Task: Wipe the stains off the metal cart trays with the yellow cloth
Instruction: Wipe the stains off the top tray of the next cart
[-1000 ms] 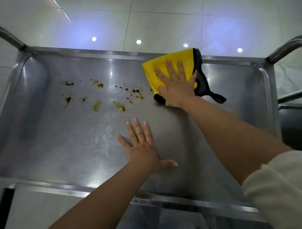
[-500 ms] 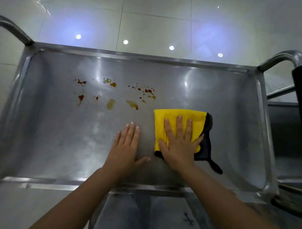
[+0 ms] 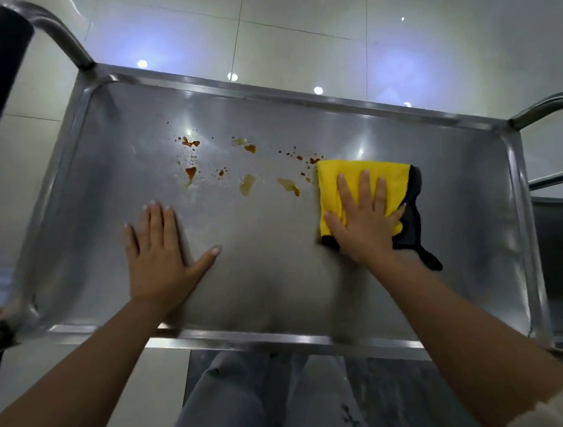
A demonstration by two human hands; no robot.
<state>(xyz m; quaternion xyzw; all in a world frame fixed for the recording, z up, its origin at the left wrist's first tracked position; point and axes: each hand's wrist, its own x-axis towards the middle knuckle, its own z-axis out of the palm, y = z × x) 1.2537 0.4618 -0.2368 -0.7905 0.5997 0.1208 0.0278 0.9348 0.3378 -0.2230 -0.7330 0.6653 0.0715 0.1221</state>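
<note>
Our right hand [image 3: 365,220] presses flat, fingers spread, on the yellow cloth [image 3: 362,181], hiding its middle; our left hand [image 3: 157,249] lies flat on the tray [image 3: 276,277]. Stains [image 3: 247,184] lie left of the cloth.

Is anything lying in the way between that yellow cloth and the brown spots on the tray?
Nothing visible. The yellow cloth, pressed flat under the right hand, already touches the nearest stains; bare metal tray lies beyond. The left hand rests nearer the person, below them.
</note>
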